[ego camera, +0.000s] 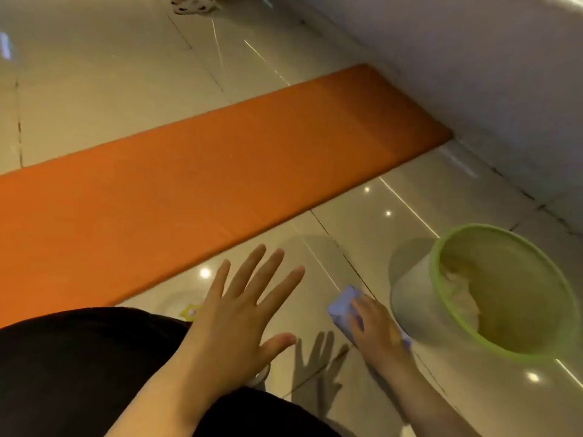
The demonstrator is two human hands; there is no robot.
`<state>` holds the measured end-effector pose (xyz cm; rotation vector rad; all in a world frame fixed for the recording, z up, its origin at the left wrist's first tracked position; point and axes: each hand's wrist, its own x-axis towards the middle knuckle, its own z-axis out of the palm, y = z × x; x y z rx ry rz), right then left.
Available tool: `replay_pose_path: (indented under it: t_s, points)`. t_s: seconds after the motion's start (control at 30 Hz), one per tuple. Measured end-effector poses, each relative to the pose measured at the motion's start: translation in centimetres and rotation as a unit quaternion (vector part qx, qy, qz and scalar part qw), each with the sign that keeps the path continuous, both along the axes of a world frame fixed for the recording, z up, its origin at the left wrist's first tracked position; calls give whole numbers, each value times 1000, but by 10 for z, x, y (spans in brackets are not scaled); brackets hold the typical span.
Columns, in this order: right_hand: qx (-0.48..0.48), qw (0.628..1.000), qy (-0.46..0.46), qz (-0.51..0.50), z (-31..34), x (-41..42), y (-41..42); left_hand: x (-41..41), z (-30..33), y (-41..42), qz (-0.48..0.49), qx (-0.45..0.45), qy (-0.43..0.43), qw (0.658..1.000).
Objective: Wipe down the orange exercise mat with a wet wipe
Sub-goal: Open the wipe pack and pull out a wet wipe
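The orange exercise mat (202, 171) lies flat on the glossy tiled floor, running from the left edge to the far right by the wall. My left hand (239, 313) hovers over the floor just in front of the mat's near edge, fingers straight and spread, holding nothing. My right hand (378, 329) is down on the floor to the right, gripping a light purple wet wipe pack (344, 307), which it partly hides.
A pale bin with a green rim (492, 291) and a liner stands at the right, close to my right hand. A white wall (473, 58) runs along the far right. My dark-clad knees (79, 367) fill the lower left. A patterned slipper (192, 3) shows at the top.
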<state>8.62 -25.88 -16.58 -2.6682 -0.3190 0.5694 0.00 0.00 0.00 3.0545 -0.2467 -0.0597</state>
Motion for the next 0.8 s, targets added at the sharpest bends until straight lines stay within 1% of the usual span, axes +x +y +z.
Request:
replay_pose_path:
  t_s: [0.07,0.1,0.17,0.23,0.27,0.33,0.4,0.47,0.53,0.6,0.7,0.8]
  points:
    - [13,999,-18,-31,-21,-10,-19,-2,-7,8,-22,-25,6,999]
    - [3,999,-7,-48,-33,-16,-26,-5,-7,12,-7,-39,16,999]
    - [-23,997,48,-64,-54,-21,-32,-6,-9,21,17,-51,30,998]
    - [-48,993,99,-38,-73,-25,-33,-4,-11,19,18,-51,52,997]
    - [-78,990,111,-22,-76,-26,-31,-2,-11,18,20,-58,71,996]
    - [-116,987,113,-20,-81,-24,-27,1,-10,16,19,-65,76,995]
    - [-147,985,82,-38,-82,-22,-19,4,-11,12,14,-69,74,995]
    - [-175,983,45,-32,-85,-20,-13,7,-12,9,10,-65,69,995]
    - [-189,980,50,-31,-92,-21,-13,7,-14,7,6,-54,72,996]
    - [-175,983,38,-36,-102,-23,-17,5,-15,7,5,-33,75,997]
    - [-118,991,-11,-59,-102,-16,-22,3,-16,6,7,-20,80,997]
    - [-107,992,-27,-64,-98,-5,-26,3,-16,6,10,-17,90,996]
